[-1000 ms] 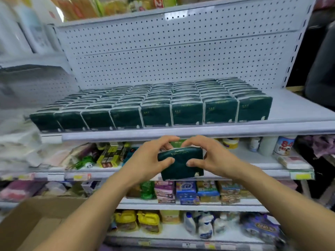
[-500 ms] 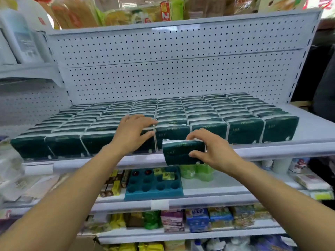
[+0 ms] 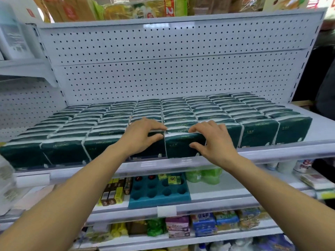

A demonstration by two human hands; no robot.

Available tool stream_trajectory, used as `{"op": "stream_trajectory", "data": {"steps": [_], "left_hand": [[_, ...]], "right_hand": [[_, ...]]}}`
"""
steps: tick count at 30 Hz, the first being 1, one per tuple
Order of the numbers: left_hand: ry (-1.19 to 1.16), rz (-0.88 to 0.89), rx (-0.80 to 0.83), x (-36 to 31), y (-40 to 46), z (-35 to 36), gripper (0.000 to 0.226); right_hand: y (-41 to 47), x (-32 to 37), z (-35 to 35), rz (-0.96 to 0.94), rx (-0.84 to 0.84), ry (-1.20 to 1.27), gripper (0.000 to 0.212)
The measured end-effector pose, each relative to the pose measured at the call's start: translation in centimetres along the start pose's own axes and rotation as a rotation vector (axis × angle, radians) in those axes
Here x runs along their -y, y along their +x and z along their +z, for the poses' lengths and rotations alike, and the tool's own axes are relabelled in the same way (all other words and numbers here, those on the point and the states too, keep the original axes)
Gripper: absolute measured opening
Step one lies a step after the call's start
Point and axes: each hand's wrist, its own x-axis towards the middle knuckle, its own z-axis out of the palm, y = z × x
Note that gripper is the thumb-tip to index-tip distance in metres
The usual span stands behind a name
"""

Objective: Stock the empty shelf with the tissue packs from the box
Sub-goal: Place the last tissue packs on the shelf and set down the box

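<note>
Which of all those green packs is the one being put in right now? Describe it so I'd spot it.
Find the white pegboard shelf filled with rows of dark green tissue packs. In the front row, just right of centre, is the tissue pack the right hand grips, beside the left hand. No other pack sits between two hands.

I see a white pegboard back panel (image 3: 163,69) above lower shelves (image 3: 217,192) carrying assorted packaged goods.

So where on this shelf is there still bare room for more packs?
Bare shelf shows only at the far right, between the last column of tissue packs and the shelf's end. Elsewhere the columns run tight from front lip to pegboard, with both hands, left and right, on the front row.
</note>
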Motion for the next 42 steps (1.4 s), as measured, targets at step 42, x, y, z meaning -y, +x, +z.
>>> {"op": "stream_trajectory", "data": {"steps": [42], "left_hand": [[0.519,0.018,0.204,-0.1,-1.2,0.2,0.084]], "right_hand": [[2.5,2.0,4.4,-0.189,0.084,-0.400,0.062]]}}
